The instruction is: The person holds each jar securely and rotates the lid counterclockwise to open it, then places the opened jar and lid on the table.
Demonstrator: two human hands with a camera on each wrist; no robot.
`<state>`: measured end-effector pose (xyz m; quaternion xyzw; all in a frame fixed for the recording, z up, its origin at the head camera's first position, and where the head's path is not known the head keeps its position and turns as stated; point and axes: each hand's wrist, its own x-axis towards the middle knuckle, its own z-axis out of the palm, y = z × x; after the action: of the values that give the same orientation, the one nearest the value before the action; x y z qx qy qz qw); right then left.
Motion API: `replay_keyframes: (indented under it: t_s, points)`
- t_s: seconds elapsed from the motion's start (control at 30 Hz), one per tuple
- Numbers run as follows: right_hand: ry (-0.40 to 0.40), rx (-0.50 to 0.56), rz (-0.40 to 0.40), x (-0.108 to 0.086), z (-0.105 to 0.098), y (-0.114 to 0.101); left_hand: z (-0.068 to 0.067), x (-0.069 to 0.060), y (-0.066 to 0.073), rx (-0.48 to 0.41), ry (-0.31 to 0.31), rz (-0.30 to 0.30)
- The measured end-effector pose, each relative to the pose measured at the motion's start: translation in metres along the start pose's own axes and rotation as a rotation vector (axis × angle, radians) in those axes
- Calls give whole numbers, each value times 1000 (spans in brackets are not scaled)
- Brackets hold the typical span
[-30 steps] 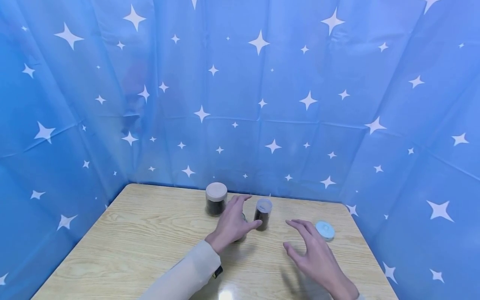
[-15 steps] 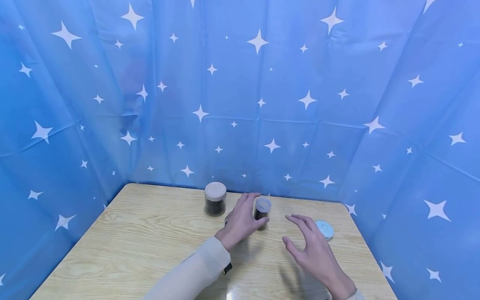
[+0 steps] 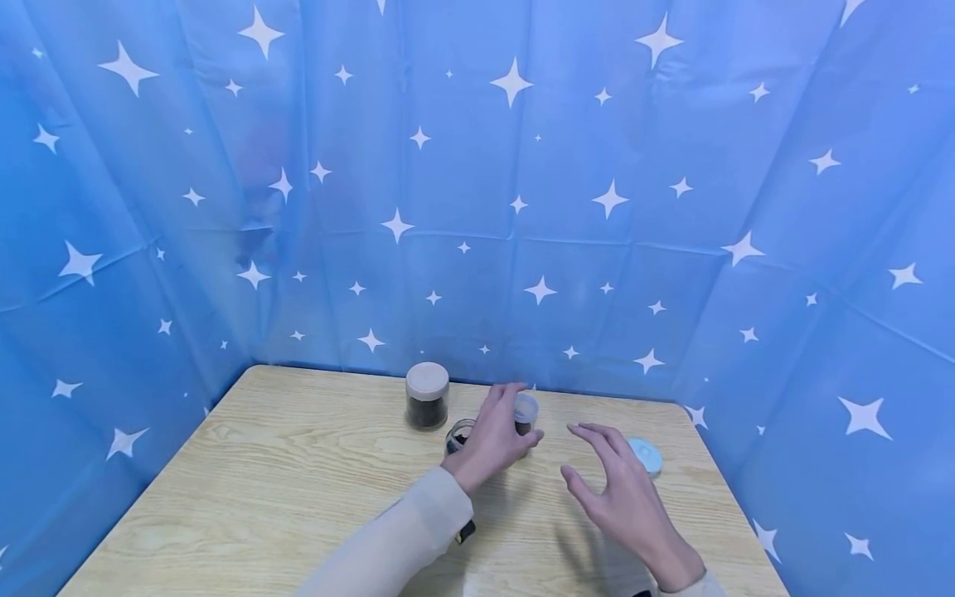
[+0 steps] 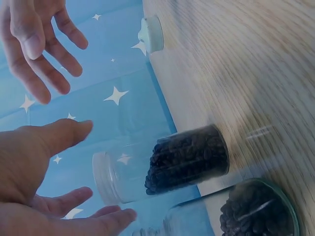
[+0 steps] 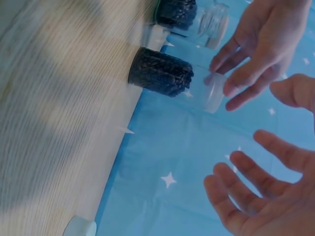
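My left hand (image 3: 496, 439) reaches over the table at a clear, narrow jar (image 4: 189, 160) with a translucent lid (image 3: 526, 406). In the left wrist view its thumb and fingers are spread about the lid end, and I see a gap between thumb and lid. Dark, bean-like pieces fill the lower part of this jar. Just left of it stands a lidless glass jar (image 3: 457, 435) holding dark pieces, partly hidden by my left hand in the head view. My right hand (image 3: 622, 497) hovers over the table's right side, fingers apart, holding nothing.
A wider jar (image 3: 427, 398) with a pale lid and dark contents stands at the back, left of the others. Behind my right hand a light blue lid (image 3: 646, 458) lies on the wooden table (image 3: 298, 464). A blue starred curtain (image 3: 462, 166) encloses the table.
My left hand has moved right, from the lidless jar to the narrow lidded jar, uncovering part of the lidless one. The right hand has hardly moved.
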<state>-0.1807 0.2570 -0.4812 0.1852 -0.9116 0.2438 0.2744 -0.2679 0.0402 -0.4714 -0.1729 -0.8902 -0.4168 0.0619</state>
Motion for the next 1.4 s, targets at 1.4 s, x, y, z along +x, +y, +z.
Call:
replay_keyframes:
  t_s: [1.4]
  points:
    - [-2, 26, -23, 28, 2, -7, 13, 3, -6, -1, -70, 53]
